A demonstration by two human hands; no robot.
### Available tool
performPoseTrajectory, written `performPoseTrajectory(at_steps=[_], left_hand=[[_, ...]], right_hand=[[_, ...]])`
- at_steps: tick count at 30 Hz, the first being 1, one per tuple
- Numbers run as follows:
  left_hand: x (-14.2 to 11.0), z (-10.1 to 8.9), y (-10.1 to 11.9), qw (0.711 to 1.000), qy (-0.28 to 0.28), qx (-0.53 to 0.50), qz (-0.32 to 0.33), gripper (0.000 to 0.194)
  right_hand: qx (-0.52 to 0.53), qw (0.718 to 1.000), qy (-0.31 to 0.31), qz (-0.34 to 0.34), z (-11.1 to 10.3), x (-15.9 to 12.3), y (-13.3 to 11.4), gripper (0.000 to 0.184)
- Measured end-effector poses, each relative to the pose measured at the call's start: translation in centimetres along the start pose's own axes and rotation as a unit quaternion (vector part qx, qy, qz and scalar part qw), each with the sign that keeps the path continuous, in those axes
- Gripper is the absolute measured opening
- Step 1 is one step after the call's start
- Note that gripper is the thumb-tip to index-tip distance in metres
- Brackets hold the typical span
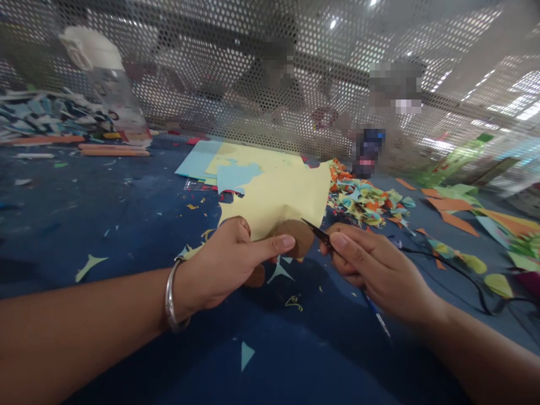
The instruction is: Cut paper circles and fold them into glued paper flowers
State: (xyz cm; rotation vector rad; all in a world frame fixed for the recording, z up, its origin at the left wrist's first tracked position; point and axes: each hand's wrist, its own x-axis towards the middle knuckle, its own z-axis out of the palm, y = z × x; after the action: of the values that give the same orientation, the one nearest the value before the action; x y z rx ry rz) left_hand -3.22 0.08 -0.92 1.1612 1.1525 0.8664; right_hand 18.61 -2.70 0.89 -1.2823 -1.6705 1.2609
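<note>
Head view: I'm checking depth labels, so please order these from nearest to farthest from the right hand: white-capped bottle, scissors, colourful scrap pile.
From the right hand:
1. Scissors: in its grip.
2. Colourful scrap pile: just beyond the hand.
3. White-capped bottle: far back, left.

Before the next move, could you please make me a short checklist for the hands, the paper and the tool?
1. Left hand holds the brown piece: ok, thumb on top.
2. Right hand grips the dark pointed tool: ok.
3. Tool apart from left thumb: ok.
4. Tool open: cannot tell, fingers hide much of it.
5. Yellow paper whole: not ok, left edge ragged.
6. Blue table without scraps: not ok, pale scrap nearby.
</note>
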Motion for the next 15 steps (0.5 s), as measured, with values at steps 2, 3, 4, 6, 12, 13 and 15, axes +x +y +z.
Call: performPoseTrajectory(at_steps=[2, 3, 4, 6, 12, 13, 15], left_hand=[[-0.04, -0.16, 0.01, 0.999, -0.006, 0.048, 0.014, 0.060], [-0.07, -0.24, 0.00, 0.997, 0.001, 0.074, 0.019, 0.061], [-0.10, -0.31, 0.00, 0.995, 0.012, 0.099, 0.020, 0.062], [-0.17, -0.39, 0.05, 0.989, 0.038, 0.139, 0.022, 0.062], [-0.36, -0.45, 0.66, 0.970, 0.097, 0.210, 0.071, 0.055], [-0.37, -0.48, 0.75, 0.968, 0.095, 0.217, 0.083, 0.055], [-0.36, -0.57, 0.84, 0.967, 0.079, 0.223, 0.099, 0.057]], right_hand=[[-0.028, 1.000, 0.003, -0.011, -0.13, 0.03, 0.07, 0.043], [-0.044, 0.999, 0.004, -0.017, -0.21, 0.04, 0.11, 0.043], [-0.060, 0.998, 0.006, -0.022, -0.30, 0.03, 0.15, 0.043], [-0.090, 0.995, 0.008, -0.033, -0.47, 0.01, 0.18, 0.044], [-0.132, 0.990, 0.008, -0.051, -0.66, -0.03, -0.04, 0.045], [-0.133, 0.990, 0.008, -0.050, -0.67, -0.01, -0.04, 0.045], [-0.136, 0.989, 0.009, -0.049, -0.70, 0.04, -0.01, 0.045]])
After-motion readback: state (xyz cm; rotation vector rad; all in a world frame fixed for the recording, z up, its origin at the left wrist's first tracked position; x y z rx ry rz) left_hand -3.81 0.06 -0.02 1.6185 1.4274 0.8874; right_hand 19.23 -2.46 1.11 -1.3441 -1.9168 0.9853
